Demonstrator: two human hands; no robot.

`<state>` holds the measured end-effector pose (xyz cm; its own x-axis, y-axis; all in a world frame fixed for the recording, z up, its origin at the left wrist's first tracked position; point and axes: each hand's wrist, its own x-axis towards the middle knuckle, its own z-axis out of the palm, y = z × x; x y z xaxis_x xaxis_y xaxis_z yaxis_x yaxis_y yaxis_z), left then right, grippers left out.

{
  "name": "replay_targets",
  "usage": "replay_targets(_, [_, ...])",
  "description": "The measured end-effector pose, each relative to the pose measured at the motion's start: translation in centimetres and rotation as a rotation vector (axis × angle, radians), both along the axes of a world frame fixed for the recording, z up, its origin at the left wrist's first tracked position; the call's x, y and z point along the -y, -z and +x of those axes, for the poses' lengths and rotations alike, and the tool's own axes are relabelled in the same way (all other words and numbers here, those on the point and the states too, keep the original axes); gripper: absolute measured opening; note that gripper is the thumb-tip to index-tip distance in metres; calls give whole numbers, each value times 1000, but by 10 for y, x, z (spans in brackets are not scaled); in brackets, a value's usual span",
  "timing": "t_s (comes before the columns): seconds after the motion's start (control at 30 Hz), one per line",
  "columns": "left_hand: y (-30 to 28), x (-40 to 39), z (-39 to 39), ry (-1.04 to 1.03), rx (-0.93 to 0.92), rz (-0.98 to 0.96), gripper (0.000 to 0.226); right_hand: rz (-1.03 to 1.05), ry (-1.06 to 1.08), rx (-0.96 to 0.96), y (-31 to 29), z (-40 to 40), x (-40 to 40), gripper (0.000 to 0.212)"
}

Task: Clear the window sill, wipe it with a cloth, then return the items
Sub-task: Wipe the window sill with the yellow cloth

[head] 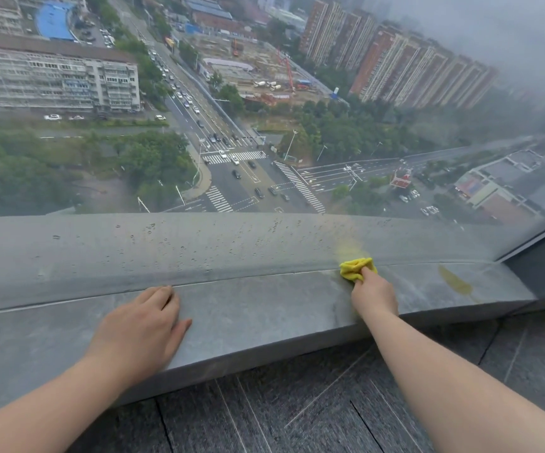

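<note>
Head view looks down on a grey stone window sill (pixel 264 308) running along a large glass pane (pixel 264 125), with streets and buildings far below. Right hand (pixel 374 294) reaches to the back of the sill and is clamped on a bunched yellow cloth (pixel 356 268), pressed against the sill where it meets the glass. Left hand (pixel 140 331) lies flat, palm down, fingers spread loosely, on the sill's front part near its edge, holding nothing. Both hands are well apart. Dark carpet tiles (pixel 297 413) cover the floor beneath.
</note>
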<state>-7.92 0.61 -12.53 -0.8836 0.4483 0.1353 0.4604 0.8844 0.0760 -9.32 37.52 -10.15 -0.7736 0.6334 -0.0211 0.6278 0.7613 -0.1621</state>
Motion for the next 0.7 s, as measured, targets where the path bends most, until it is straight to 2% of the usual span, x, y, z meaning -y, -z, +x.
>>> replay_targets(0.1, [-2, -1, -2, 34, -40, -15, 76, 13, -172, 33, 10, 2, 15, 30])
replay_targets(0.17, [-4, -1, -2, 35, -25, -27, 63, 51, -335, -26, 14, 8, 26, 26])
replay_targets(0.3, [-7, -4, -5, 25, 8, -39, 44, -7, -748, -177, 15, 24, 67, 30])
replay_targets(0.37, [-7, -6, -7, 12, -3, -41, 37, -4, -846, -207, 18, 25, 77, 31])
replay_targets(0.43, [-9, -8, -6, 2, 9, -47, 29, 11, -806, -197, 20, 25, 67, 33])
replay_targets(0.53, [-14, -8, -5, -10, 92, -81, 30, 32, -511, -64, 17, 30, 40, 35])
replay_targets(0.6, [-15, -9, -3, -4, 117, -79, 32, 45, -391, -18, 14, 30, 36, 30])
replay_targets(0.7, [-20, -11, -1, -9, 120, -61, 36, 4, -416, 4, 7, 26, 57, 27])
